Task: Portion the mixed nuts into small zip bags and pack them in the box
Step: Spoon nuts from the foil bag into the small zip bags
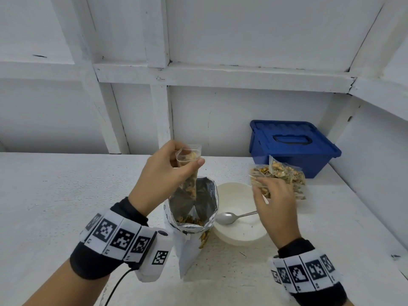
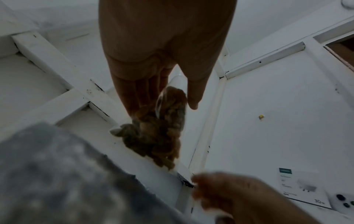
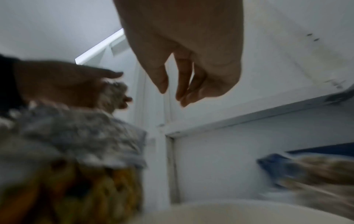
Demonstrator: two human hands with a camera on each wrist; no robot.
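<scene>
Head view, centre of frame: the left hand [image 1: 167,171] pinches a small zip bag [image 1: 189,171] of mixed nuts near its top, fingers and thumb curled round it, its lower tip hanging above the open foil nut pouch [image 1: 194,208]. Right of centre, the right hand [image 1: 273,202] hangs over the white bowl [image 1: 240,235] and spoon [image 1: 229,217], fingers loosely bent, gripping nothing. Filled bags [image 1: 284,175] lie beyond it, before the closed blue box [image 1: 293,146] at right.

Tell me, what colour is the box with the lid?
Blue box, clearest in the head view.
</scene>
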